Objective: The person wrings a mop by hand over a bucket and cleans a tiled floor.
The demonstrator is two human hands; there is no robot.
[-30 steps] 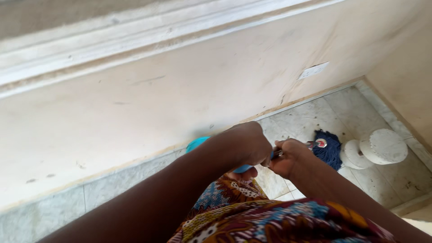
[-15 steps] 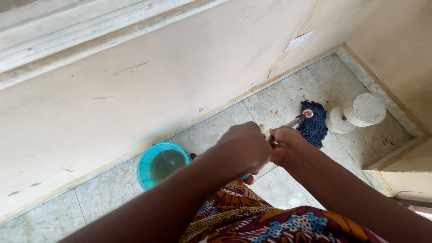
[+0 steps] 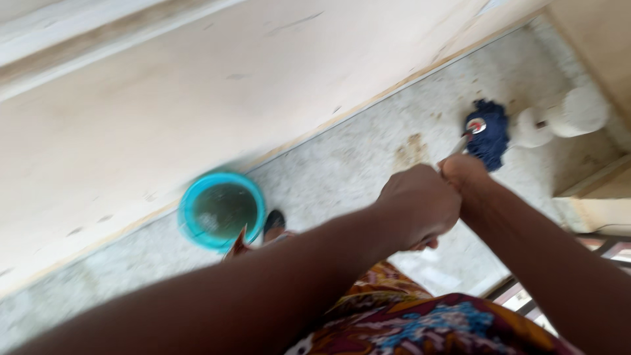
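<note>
We look down on a floor (image 3: 368, 164) of pale, grey-veined tiles, speckled and marked with a brownish stain near its middle, where it meets a long cream wall (image 3: 197, 98) scuffed with small dark marks; a thin tan strip runs along the foot of that wall. At the far right the floor ends in a corner, with another cream wall face and a raised ledge (image 3: 591, 197) along the right edge. Our left hand (image 3: 420, 204) and right hand (image 3: 463, 172) sit close together, touching, both closed around the thin metal handle (image 3: 459, 147) of a mop; the fingers of each are curled tight on it, though blur hides the finer detail. The handle slants away from us to the dark blue mop head (image 3: 488, 135), which lies on the floor near the far right corner, just beside a white dumbbell-shaped block (image 3: 559, 118) that rests against that corner. A round teal bucket (image 3: 221, 211) with murky water stands on the floor close to the wall's foot, well apart from the mop head and to the left of our hands. Just beside the bucket a dark shoe tip (image 3: 273, 223) shows, and our patterned cloth (image 3: 427, 322) fills the lower edge.
</note>
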